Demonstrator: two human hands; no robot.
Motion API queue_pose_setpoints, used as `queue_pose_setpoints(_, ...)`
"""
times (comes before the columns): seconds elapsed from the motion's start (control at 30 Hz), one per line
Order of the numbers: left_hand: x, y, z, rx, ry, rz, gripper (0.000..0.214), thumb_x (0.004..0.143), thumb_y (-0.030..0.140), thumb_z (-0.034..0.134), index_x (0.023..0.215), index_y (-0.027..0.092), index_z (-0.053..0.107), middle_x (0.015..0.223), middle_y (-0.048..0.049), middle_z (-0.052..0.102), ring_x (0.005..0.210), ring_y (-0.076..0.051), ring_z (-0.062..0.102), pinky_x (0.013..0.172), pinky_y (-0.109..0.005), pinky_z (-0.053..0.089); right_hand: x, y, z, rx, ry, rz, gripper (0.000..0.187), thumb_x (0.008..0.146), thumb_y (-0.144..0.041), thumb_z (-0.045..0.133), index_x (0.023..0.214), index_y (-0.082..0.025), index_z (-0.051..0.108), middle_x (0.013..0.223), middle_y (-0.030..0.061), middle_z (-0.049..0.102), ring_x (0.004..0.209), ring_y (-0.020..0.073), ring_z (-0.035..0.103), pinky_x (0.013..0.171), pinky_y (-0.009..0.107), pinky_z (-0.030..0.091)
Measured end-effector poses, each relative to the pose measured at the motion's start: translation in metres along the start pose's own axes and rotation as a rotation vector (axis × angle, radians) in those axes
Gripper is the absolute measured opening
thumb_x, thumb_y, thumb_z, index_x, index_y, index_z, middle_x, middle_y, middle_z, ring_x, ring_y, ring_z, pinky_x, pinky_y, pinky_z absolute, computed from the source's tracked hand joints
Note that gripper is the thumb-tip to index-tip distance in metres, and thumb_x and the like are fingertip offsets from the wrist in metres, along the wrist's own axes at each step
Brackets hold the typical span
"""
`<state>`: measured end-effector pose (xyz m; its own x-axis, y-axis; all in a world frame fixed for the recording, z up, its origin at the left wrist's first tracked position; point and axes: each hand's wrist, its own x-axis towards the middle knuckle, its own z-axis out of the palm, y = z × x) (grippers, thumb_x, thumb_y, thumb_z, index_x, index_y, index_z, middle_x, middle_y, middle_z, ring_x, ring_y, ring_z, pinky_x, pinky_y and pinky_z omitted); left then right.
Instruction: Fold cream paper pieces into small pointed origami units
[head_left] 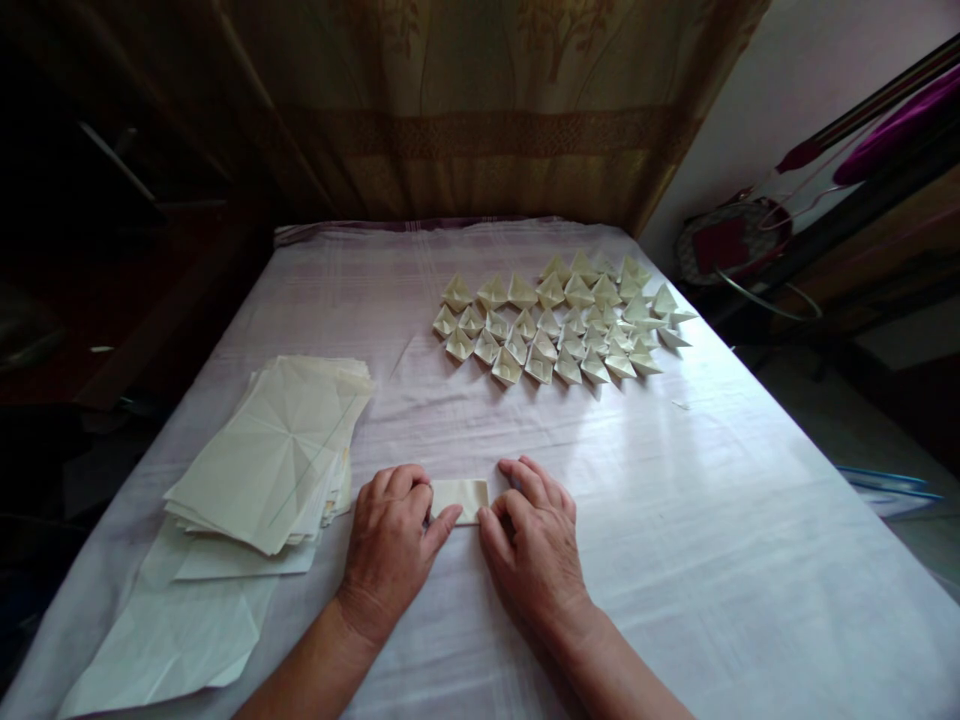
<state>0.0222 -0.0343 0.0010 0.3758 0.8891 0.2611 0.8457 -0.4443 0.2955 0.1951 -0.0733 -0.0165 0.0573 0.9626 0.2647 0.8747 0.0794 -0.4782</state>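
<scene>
A small folded piece of cream paper (465, 497), a flat rectangle, lies on the cloth-covered table between my hands. My left hand (394, 535) grips its left end, fingers curled and the thumb resting along the lower edge. At the right end, my right hand (534, 535) holds the paper's edge with the thumb, its other fingers bent beside it. Left of my hands lies a stack of cream paper sheets (281, 440), the top one marked with creases that meet in its middle. Beneath the stack, a looser sheet (172, 630) reaches toward the near edge.
Several folded paper boats (551, 290) stand in close rows at the table's far right. The table (675, 560) wears a pale checked cloth. A brown patterned curtain (450, 130) hangs behind it. To the right are a bag (739, 240) and some cords.
</scene>
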Motion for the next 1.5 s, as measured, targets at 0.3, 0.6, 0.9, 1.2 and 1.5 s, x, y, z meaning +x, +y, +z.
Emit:
queue_pose_setpoints(0.3, -0.006, 0.006, -0.005, -0.068, 0.006, -0.021, 0.027, 0.086, 0.029, 0.066, 0.063, 0.02, 0.055, 0.094, -0.0063, 0.066, 0.092, -0.026, 0.058, 0.081, -0.042, 0.045, 0.0, -0.001, -0.003, 0.027, 0.013, -0.007, 0.018, 0.085, -0.022, 0.056, 0.067, -0.022, 0.059, 0.125, 0.01, 0.064, 0.127, 0.032, 0.049, 0.103, 0.052, 0.035)
queue_pose_setpoints(0.6, -0.011, 0.004, 0.003, -0.002, 0.094, -0.006, 0.015, 0.091, 0.032, 0.059, 0.094, 0.017, 0.061, 0.096, -0.0084, 0.066, 0.092, -0.025, 0.058, 0.081, -0.041, 0.046, 0.0, -0.001, -0.001, -0.002, 0.04, -0.021, 0.016, 0.084, -0.022, 0.057, 0.068, -0.023, 0.058, 0.123, 0.0086, 0.064, 0.126, 0.0301, 0.049, 0.102, 0.048, 0.036)
queue_pose_setpoints(0.9, -0.019, 0.003, -0.002, -0.016, -0.01, 0.35, 0.031, 0.098, 0.029, 0.05, 0.126, 0.022, 0.061, 0.127, -0.0028, 0.068, 0.132, -0.023, 0.047, 0.119, -0.047, 0.017, 0.0, 0.002, 0.0, -0.008, 0.012, -0.02, 0.016, 0.085, -0.023, 0.059, 0.069, -0.022, 0.059, 0.124, 0.0086, 0.064, 0.126, 0.03, 0.049, 0.101, 0.048, 0.036)
queue_pose_setpoints(1.2, -0.029, 0.0, 0.008, 0.048, -0.038, 0.328, 0.048, 0.097, 0.048, 0.047, 0.137, 0.023, 0.054, 0.134, -0.0056, 0.063, 0.132, -0.022, 0.049, 0.122, -0.048, 0.009, -0.002, 0.003, 0.002, -0.008, 0.016, -0.016, 0.009, 0.09, -0.025, 0.056, 0.083, -0.021, 0.06, 0.125, 0.0099, 0.063, 0.125, 0.0292, 0.049, 0.102, 0.048, 0.035)
queue_pose_setpoints(1.5, -0.03, 0.0, 0.011, 0.073, 0.008, 0.323, 0.048, 0.098, 0.048, 0.044, 0.138, 0.022, 0.053, 0.139, -0.0035, 0.06, 0.132, -0.02, 0.05, 0.123, -0.045, 0.006, -0.002, 0.006, 0.004, -0.025, 0.055, -0.051, 0.02, 0.09, -0.022, 0.059, 0.108, -0.029, 0.065, 0.125, 0.0066, 0.062, 0.122, 0.0283, 0.051, 0.098, 0.045, 0.037)
